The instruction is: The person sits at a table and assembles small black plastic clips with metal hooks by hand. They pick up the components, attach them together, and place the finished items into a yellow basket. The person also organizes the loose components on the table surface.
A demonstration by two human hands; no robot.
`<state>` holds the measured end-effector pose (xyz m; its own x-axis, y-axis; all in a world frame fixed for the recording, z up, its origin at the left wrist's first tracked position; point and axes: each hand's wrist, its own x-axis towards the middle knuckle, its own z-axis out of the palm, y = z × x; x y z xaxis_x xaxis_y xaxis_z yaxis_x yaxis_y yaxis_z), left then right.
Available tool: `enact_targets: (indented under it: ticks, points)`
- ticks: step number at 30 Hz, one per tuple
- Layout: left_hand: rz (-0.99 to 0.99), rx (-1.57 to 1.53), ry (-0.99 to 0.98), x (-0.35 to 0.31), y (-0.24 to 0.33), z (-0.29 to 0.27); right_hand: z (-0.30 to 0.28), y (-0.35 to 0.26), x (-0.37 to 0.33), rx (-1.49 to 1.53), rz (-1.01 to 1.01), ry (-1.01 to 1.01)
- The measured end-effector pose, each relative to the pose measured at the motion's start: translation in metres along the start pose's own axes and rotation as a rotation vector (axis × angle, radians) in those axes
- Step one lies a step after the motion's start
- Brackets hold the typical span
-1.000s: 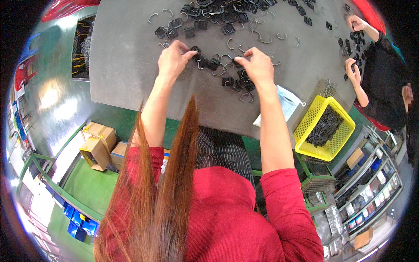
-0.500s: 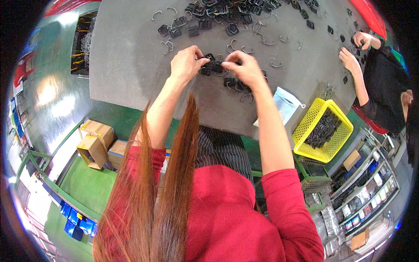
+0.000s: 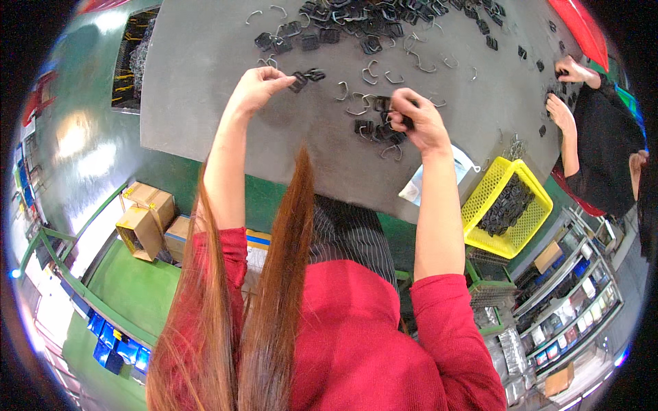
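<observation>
Farther from the right hand now, left hand pinches black pieces.

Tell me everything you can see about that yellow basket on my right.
The yellow basket is open-topped and roughly rectangular, plastic by its look, with walls pierced by many small holes and a solid rim. A heap of small black pieces lies inside. It sits slantwise by the near edge of the grey table, to the right of your right hand; no hand touches it. What supports it is unclear.
</observation>
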<state>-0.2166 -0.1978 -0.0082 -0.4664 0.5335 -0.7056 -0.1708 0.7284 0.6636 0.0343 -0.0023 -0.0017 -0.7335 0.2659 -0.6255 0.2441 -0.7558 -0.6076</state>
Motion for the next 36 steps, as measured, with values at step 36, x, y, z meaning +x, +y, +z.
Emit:
enact_targets:
  ticks: [36]
  points:
    - [0.344, 0.774, -0.016, -0.042, 0.003, 0.138, -0.079, -0.017, -0.091, -0.389, -0.075, 0.541]
